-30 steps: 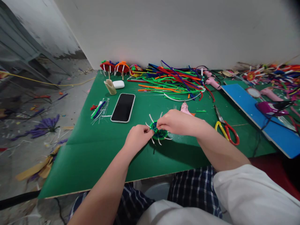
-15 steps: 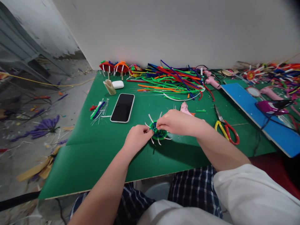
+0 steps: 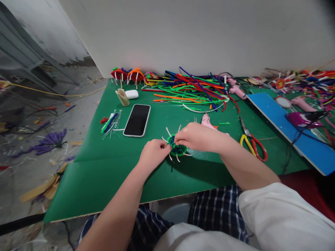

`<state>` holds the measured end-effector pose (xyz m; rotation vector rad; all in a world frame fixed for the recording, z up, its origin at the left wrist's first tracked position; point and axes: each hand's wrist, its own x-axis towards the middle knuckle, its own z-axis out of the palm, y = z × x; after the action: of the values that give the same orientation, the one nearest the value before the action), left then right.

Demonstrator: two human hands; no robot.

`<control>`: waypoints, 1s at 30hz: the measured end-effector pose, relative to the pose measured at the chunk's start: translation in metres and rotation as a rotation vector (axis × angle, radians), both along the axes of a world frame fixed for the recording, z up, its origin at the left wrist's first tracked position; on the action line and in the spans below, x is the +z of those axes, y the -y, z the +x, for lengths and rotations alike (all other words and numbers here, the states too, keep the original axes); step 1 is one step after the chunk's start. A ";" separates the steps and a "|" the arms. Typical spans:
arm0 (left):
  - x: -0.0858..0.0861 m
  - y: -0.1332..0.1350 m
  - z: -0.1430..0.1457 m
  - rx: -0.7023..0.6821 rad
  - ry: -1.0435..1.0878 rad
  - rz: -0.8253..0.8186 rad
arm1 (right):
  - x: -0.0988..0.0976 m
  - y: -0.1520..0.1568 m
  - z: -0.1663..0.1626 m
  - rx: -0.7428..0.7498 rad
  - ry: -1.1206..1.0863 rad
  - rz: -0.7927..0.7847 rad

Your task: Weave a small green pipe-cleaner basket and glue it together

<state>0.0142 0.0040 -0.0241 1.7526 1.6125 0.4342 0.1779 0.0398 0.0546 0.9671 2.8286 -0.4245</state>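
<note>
A small round woven piece (image 3: 179, 150) of green and dark blue pipe cleaner lies just above the table, with white strips sticking out around its rim. My left hand (image 3: 156, 152) pinches its left edge between thumb and fingers. Over its upper middle, my right hand (image 3: 190, 136) has its fingertips pressed together; what they grip is too small to make out. A pink glue gun (image 3: 206, 120) lies just behind my right hand, partly covered by it. To the right rest scissors (image 3: 252, 141) with one yellow and one red handle.
A phone (image 3: 137, 120), a white case (image 3: 131, 94) and a beige holder (image 3: 122, 97) stand at the left of the green table (image 3: 104, 181). Loose pipe cleaners (image 3: 193, 87) pile up along the wall. A blue board (image 3: 288, 130) lies at the right.
</note>
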 end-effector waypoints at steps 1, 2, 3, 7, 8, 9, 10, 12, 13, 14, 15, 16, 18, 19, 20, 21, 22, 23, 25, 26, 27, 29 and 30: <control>0.000 0.000 0.000 0.001 0.003 -0.001 | 0.000 0.000 0.000 0.000 0.001 -0.001; 0.000 0.000 0.000 0.002 0.005 -0.002 | 0.000 0.000 0.000 0.000 0.003 -0.002; 0.000 0.000 0.000 0.003 0.006 -0.003 | 0.000 0.000 0.000 -0.002 0.007 -0.002; 0.001 0.000 0.000 -0.003 0.006 0.002 | 0.001 0.000 0.000 -0.009 0.017 -0.005; 0.001 0.000 0.000 -0.003 0.003 0.002 | 0.000 0.000 0.000 -0.008 0.015 -0.007; 0.000 0.000 0.001 -0.004 -0.001 0.001 | 0.000 0.000 0.000 -0.006 0.014 -0.008; 0.000 0.000 0.001 -0.004 -0.004 0.000 | 0.001 0.000 0.000 -0.005 0.013 -0.008; 0.000 -0.001 0.001 -0.003 -0.009 -0.003 | 0.001 0.001 -0.001 -0.001 0.016 0.001; -0.001 -0.001 0.001 -0.002 -0.010 -0.003 | 0.001 0.001 -0.001 0.002 0.022 0.008; -0.001 -0.001 0.001 -0.003 -0.011 -0.002 | 0.001 0.001 -0.001 0.005 0.029 0.014; 0.000 -0.001 0.001 -0.004 -0.012 0.000 | 0.001 0.001 -0.001 0.008 0.033 0.018; 0.000 -0.001 0.001 -0.006 -0.014 0.000 | 0.001 0.001 -0.001 0.010 0.034 0.019; 0.001 -0.001 0.001 -0.009 -0.018 0.001 | 0.000 0.001 -0.001 0.013 0.021 0.016; 0.001 -0.001 0.001 -0.008 -0.020 0.000 | 0.000 0.000 -0.001 0.013 0.015 0.013; 0.001 -0.001 0.001 -0.008 -0.021 -0.001 | 0.000 0.000 -0.001 0.013 0.010 0.011; 0.001 -0.001 0.001 -0.006 -0.021 -0.002 | 0.000 0.000 0.000 0.012 0.010 0.008; 0.001 -0.001 0.001 -0.005 -0.021 -0.003 | 0.000 0.000 0.000 0.010 0.015 0.006; 0.001 -0.001 0.001 -0.004 -0.020 -0.002 | 0.001 0.000 0.000 0.008 0.020 0.006; 0.001 -0.001 0.001 -0.004 -0.017 0.000 | 0.001 0.001 -0.001 0.005 0.027 0.007; 0.001 -0.001 0.002 -0.003 -0.016 0.000 | 0.001 0.001 -0.001 0.006 0.028 0.008; 0.001 0.000 0.002 -0.002 -0.015 0.000 | 0.001 0.001 -0.001 0.008 0.027 0.009; 0.001 0.000 0.001 -0.002 -0.012 -0.002 | 0.001 0.001 -0.001 0.011 0.018 0.010; 0.001 0.000 0.001 0.000 -0.011 -0.002 | 0.001 0.000 0.000 0.012 0.014 0.011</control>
<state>0.0154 0.0039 -0.0231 1.7568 1.6197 0.4234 0.1776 0.0393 0.0552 0.9510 2.8258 -0.4007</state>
